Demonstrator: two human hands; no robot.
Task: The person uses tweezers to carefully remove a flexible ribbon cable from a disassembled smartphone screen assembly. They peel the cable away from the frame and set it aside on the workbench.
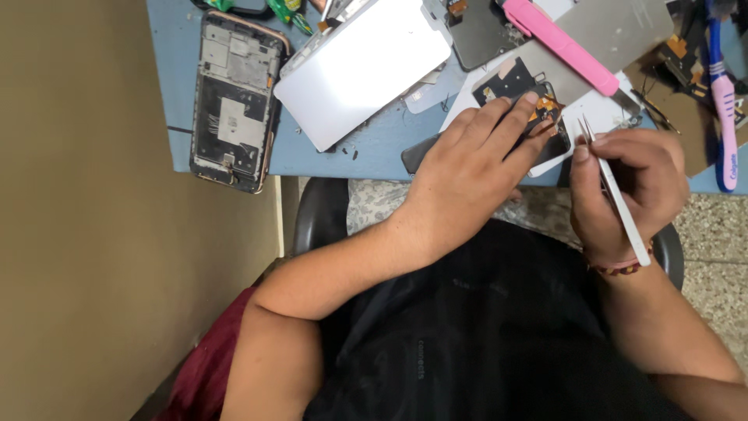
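While the left hand (467,168) was pressed flat, fingers extended, on the dark phone part with orange flex cable (530,109) at the blue bench's (175,70) near edge, one pair of white tweezers (615,191) was pinched in the right hand (623,183); steadying the part seemingly aids precision. Beyond, one stripped phone frame (234,97), one white panel (362,66), one pink pry tool (561,47) and one toothbrush (725,109) were counted.

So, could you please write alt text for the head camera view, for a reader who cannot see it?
A person's left hand presses down a dark phone part with orange flex cables at the edge of a blue table, while the right hand holds white tweezers beside it. An opened phone frame, a white panel and a pink pry tool lie nearby.
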